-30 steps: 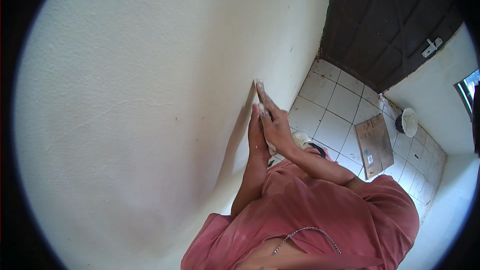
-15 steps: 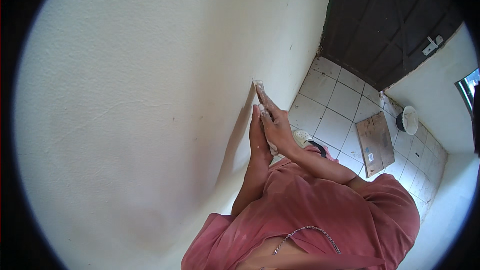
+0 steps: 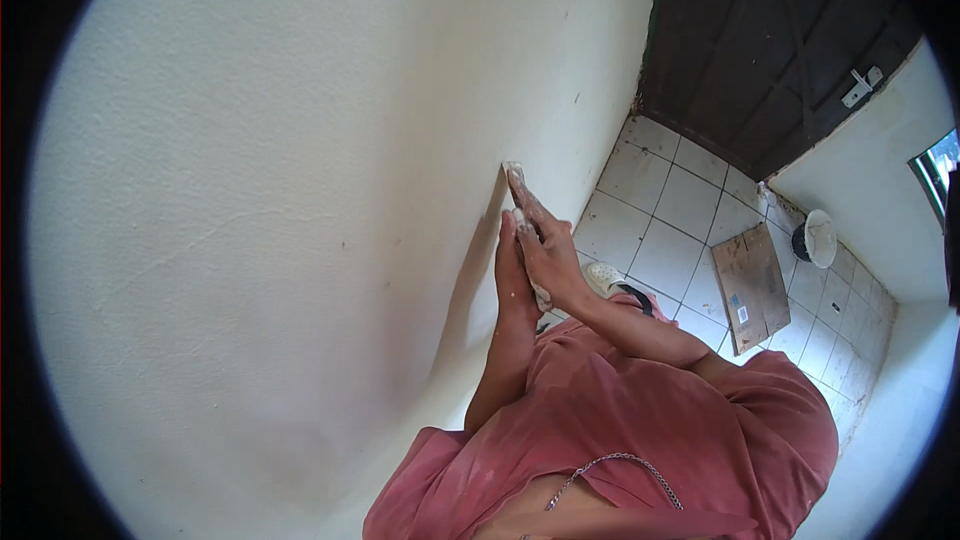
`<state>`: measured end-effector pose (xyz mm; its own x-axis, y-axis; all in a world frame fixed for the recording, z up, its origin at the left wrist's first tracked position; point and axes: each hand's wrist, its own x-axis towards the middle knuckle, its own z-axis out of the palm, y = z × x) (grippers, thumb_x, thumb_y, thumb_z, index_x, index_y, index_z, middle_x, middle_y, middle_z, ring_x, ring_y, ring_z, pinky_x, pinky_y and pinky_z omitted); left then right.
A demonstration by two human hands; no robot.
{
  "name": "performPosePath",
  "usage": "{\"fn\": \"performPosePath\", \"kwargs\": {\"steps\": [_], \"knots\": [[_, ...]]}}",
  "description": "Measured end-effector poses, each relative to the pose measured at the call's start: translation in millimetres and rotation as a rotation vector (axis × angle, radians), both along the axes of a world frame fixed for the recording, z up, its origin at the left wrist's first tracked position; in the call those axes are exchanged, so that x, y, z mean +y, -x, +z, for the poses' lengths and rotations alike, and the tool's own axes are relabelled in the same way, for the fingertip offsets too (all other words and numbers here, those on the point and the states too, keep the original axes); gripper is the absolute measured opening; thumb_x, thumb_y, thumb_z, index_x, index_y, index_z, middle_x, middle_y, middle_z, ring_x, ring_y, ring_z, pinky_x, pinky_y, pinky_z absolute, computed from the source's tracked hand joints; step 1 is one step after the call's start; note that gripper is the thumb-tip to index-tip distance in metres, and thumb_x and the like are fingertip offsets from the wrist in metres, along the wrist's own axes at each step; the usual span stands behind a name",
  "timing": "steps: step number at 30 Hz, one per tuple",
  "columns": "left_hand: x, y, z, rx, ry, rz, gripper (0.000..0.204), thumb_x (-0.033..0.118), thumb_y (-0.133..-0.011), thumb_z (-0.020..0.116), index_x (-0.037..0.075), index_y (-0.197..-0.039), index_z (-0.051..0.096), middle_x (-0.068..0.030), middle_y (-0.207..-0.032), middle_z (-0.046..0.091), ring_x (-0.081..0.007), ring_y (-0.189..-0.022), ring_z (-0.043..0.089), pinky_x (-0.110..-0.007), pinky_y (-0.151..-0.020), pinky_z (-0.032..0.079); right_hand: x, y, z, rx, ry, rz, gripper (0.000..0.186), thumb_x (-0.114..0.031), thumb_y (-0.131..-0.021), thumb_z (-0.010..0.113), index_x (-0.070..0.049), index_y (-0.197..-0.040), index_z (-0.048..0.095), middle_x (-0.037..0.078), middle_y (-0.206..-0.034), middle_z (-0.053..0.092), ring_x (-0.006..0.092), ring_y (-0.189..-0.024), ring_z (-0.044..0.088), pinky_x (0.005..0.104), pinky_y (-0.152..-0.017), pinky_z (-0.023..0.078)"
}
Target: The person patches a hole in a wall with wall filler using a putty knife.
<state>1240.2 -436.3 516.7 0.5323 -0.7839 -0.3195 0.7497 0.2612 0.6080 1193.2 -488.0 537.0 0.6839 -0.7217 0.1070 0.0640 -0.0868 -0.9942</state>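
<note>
My right hand (image 3: 548,255) reaches forward with its index finger stretched out, and the fingertip touches the off-white wall (image 3: 280,140). White paste (image 3: 515,172) coats that finger and sits at the tip against the wall. Just behind and below, my left hand (image 3: 511,275) stands upright close to the wall, thumb up, its palm toward my right hand. More white paste shows along the lower edge between the hands. My left fingers are mostly hidden and look cupped; what lies in the palm cannot be made out.
A dark brown door (image 3: 770,30) with a silver handle (image 3: 861,87) is at the far right. On the white tiled floor (image 3: 660,250) lie a flattened cardboard piece (image 3: 750,285) and a bucket (image 3: 819,239) with a whitish top. My light shoe (image 3: 601,278) stands near the wall.
Both hands have shifted only a few pixels left, along with small marks on the wall. My right index fingertip stays at the wall.
</note>
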Motion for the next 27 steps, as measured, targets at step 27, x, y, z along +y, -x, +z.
{"fn": "performPosePath", "kwargs": {"steps": [27], "knots": [[1,3,7,-0.063,-0.044,0.018,0.053,0.050,-0.094,0.040,0.001,-0.111,0.049,-0.0136,-0.099,0.058,-0.0190,-0.086,0.057,-0.030,-0.075,0.047,4,-2,-9,0.001,-0.003,0.018,0.051,-0.009,-0.089,0.042,-0.019,-0.139,0.037,0.018,-0.126,0.052,0.0307,-0.110,0.052,0.0328,-0.099,0.033]]}}
